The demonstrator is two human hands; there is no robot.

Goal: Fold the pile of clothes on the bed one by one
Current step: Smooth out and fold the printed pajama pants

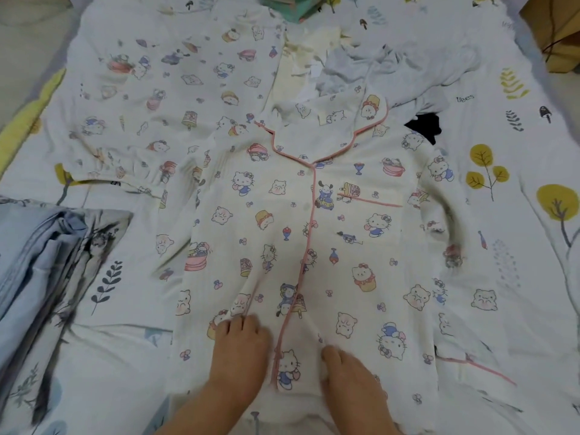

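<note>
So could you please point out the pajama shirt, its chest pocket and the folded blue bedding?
pajama shirt (251, 233): head view, front panel beside the placket.
chest pocket (373, 215): head view, pocket face below its pink trim.
folded blue bedding (37, 262): head view, top folds.

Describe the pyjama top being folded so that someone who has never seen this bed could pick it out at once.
On the leaf-print bedsheet, look at the middle, just ahead of the left hand and right hand resting on its hem. The pyjama top lies spread face up. Unlike the matching cartoon-print garment beyond it, it has pink piping along collar, placket and pocket.
</note>
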